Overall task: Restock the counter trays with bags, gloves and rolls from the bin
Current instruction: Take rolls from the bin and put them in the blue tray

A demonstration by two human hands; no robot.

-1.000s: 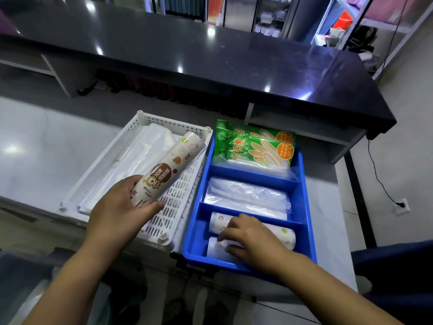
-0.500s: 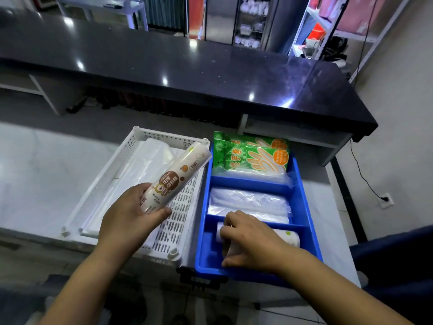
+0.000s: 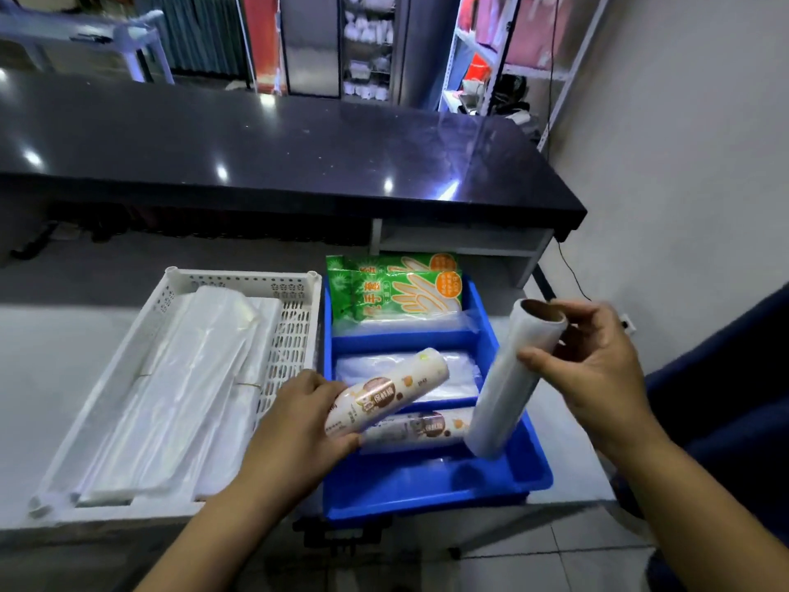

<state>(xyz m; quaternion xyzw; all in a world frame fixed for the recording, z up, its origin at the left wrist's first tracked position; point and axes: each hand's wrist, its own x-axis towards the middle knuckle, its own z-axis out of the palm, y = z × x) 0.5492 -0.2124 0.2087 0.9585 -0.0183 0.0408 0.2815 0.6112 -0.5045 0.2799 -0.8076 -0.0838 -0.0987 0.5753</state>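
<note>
The left hand (image 3: 299,425) is gripping a printed roll (image 3: 386,397) by its near end, angling it over the blue tray (image 3: 431,484) so its length is lining up with the front compartment, where another printed roll (image 3: 420,427) is already lying. The right hand (image 3: 606,369) is pinching a clear roll (image 3: 508,386) near its open top end, tilting it steeply with the lower end dipping into that same compartment, probably to keep room free for the printed one. Green glove packs (image 3: 401,288) are filling the back compartment and folded bags (image 3: 452,369) the middle one. Beside it, the white basket (image 3: 294,331) is holding flat bags (image 3: 170,386).
</note>
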